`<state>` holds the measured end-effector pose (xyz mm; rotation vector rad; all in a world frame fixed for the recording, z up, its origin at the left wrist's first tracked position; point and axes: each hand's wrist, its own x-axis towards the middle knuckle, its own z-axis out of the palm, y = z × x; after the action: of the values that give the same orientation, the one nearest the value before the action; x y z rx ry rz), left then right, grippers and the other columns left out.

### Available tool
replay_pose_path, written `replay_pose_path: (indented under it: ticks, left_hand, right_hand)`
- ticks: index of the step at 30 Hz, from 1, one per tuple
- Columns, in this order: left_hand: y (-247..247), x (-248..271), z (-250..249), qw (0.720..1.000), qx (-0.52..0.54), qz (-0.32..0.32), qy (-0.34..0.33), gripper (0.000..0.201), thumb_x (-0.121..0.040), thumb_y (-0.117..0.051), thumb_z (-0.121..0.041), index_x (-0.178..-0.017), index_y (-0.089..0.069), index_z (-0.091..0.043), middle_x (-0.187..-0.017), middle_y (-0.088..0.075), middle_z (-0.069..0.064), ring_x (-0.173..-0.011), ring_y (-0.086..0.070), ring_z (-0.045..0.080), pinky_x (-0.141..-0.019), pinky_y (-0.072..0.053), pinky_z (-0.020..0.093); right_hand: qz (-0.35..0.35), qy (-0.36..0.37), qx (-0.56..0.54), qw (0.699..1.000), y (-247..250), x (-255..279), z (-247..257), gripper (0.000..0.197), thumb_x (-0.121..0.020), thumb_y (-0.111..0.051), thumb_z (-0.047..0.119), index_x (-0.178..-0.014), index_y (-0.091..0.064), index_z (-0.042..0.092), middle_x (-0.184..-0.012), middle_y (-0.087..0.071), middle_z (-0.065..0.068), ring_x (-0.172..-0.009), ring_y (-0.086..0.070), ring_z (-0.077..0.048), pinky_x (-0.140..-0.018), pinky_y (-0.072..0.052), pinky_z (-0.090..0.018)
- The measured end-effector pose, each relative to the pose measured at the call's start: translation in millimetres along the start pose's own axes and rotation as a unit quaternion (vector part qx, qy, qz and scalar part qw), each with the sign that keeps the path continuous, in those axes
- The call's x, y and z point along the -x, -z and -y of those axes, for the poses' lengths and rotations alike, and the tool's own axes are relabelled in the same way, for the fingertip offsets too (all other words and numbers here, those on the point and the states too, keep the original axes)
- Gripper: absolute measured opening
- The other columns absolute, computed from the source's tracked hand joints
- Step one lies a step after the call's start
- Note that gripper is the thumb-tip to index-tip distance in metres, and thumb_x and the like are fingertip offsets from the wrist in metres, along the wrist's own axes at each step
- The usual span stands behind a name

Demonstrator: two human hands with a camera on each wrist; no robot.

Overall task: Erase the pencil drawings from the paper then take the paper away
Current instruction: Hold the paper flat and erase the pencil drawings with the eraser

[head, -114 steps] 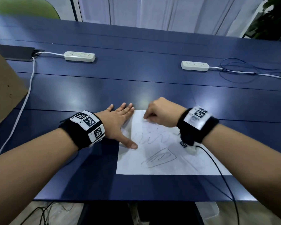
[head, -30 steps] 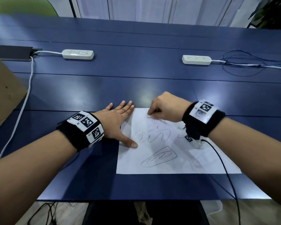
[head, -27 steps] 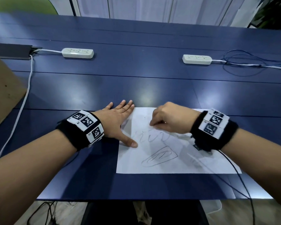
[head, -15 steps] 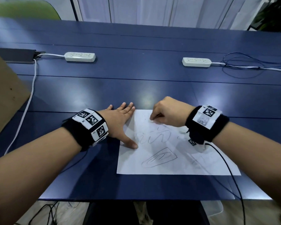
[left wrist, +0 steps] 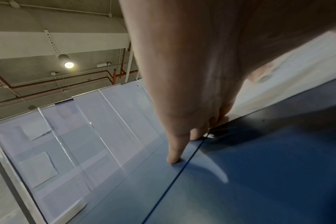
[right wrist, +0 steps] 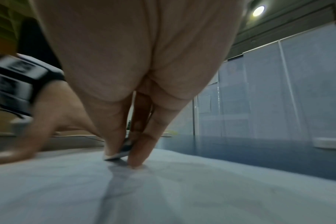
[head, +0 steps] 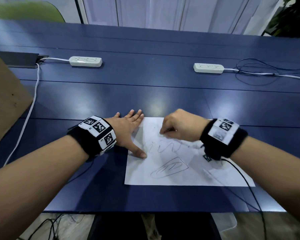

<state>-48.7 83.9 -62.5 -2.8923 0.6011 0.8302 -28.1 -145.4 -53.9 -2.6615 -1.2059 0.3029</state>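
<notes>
A white sheet of paper (head: 197, 174) lies flat on the blue table (head: 145, 94), near its front edge. Pencil squiggles (head: 164, 146) and a leaf-like outline (head: 170, 168) are drawn on it. My left hand (head: 128, 130) lies flat with straight fingers, its thumb pressing the paper's left edge. My right hand (head: 178, 125) is curled over the paper's upper part. In the right wrist view its fingertips pinch a small eraser (right wrist: 119, 151) with its tip against the paper (right wrist: 182, 189). The left wrist view shows my left hand's fingers (left wrist: 175, 153) straight on the table.
Two white power strips (head: 85, 61) (head: 208, 68) lie further back on the table, with loose cables (head: 260, 73) at the right. A cardboard sheet (head: 3, 101) juts in at the left edge. A black wire (head: 246, 184) trails from my right wristband across the paper.
My right hand has been rubbing back and forth over the paper's upper part, and the top marks look fainter. My left hand and the paper have stayed in place.
</notes>
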Motion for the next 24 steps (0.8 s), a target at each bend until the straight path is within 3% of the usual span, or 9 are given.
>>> replay_pose_path:
  ticks: [2, 4, 8, 10, 15, 17, 21, 24]
  left_hand:
    - [-1, 0, 1, 1.0, -0.001, 0.002, -0.002, 0.147, -0.047, -0.053, -0.094, -0.15, 0.022, -0.02, -0.156, 0.028, -0.009, -0.144, 0.023, 0.012, -0.119, 0.0, 0.053]
    - [-1, 1, 1, 1.0, 0.003, 0.003, -0.002, 0.147, -0.047, -0.053, -0.094, -0.15, 0.022, -0.02, -0.155, 0.029, -0.009, -0.144, 0.024, 0.012, -0.119, 0.001, 0.053]
    - [1, 2, -1, 1.0, 0.01, 0.006, -0.002, 0.146, -0.049, -0.055, -0.092, -0.15, 0.022, -0.021, -0.155, 0.029, -0.01, -0.143, 0.025, 0.011, -0.119, 0.003, 0.053]
    - [1, 2, -2, 1.0, 0.007, 0.007, 0.001, 0.146, -0.049, -0.056, -0.092, -0.15, 0.022, -0.02, -0.155, 0.029, -0.01, -0.144, 0.025, 0.011, -0.119, 0.002, 0.053]
    - [0, 2, 0, 1.0, 0.009, 0.01, 0.0, 0.146, -0.049, -0.054, -0.093, -0.15, 0.023, -0.021, -0.154, 0.031, -0.01, -0.143, 0.026, 0.011, -0.119, 0.002, 0.053]
    - [1, 2, 0, 1.0, 0.009, 0.012, -0.001, 0.146, -0.049, -0.054, -0.093, -0.15, 0.023, -0.021, -0.154, 0.031, -0.01, -0.143, 0.026, 0.011, -0.119, 0.003, 0.053]
    - [2, 2, -1, 1.0, 0.005, 0.012, 0.001, 0.146, -0.048, -0.054, -0.093, -0.15, 0.023, -0.021, -0.154, 0.031, -0.011, -0.143, 0.026, 0.011, -0.119, 0.002, 0.053]
    - [2, 3, -2, 1.0, 0.003, 0.01, 0.003, 0.146, -0.049, -0.054, -0.093, -0.15, 0.022, -0.021, -0.155, 0.03, -0.011, -0.143, 0.025, 0.011, -0.119, 0.001, 0.053]
  right_hand:
    - [0.018, 0.034, -0.027, 0.999, -5, 15, 7, 0.015, -0.078, -0.067, 0.016, -0.09, -0.075, 0.021, -0.09, -0.072, 0.006, -0.073, -0.061, -0.008, -0.071, -0.044, -0.017]
    - [0.022, 0.021, -0.026, 0.999, -3, 12, 5, 0.016, -0.078, -0.067, 0.016, -0.091, -0.075, 0.022, -0.089, -0.072, 0.006, -0.072, -0.058, -0.007, -0.071, -0.045, -0.017]
    - [-0.022, -0.073, 0.007, 0.997, 10, -19, -17, 0.018, -0.08, -0.064, 0.016, -0.094, -0.075, 0.019, -0.09, -0.074, -0.001, -0.083, -0.066, -0.019, -0.078, -0.05, -0.027]
    - [-0.028, -0.086, 0.008, 0.996, 12, -25, -23, 0.017, -0.08, -0.065, 0.016, -0.094, -0.075, 0.019, -0.089, -0.074, -0.001, -0.083, -0.067, -0.02, -0.077, -0.049, -0.026]
    - [0.005, 0.001, -0.051, 0.999, -1, 12, -6, 0.017, -0.078, -0.07, 0.016, -0.092, -0.075, 0.021, -0.092, -0.071, 0.009, -0.074, -0.056, 0.001, -0.072, -0.041, -0.01]
    - [0.016, 0.007, -0.061, 0.998, -3, 16, -5, 0.017, -0.078, -0.071, 0.017, -0.092, -0.075, 0.023, -0.091, -0.071, 0.009, -0.071, -0.054, 0.003, -0.072, -0.043, -0.011]
    - [-0.024, -0.07, -0.013, 0.997, 6, -12, -20, 0.018, -0.08, -0.065, 0.016, -0.095, -0.075, 0.021, -0.089, -0.074, 0.001, -0.079, -0.066, -0.014, -0.076, -0.049, -0.024]
    - [-0.032, -0.098, -0.011, 0.995, 9, -20, -25, 0.018, -0.079, -0.065, 0.015, -0.093, -0.075, 0.019, -0.088, -0.074, 0.0, -0.081, -0.066, -0.018, -0.075, -0.049, -0.024]
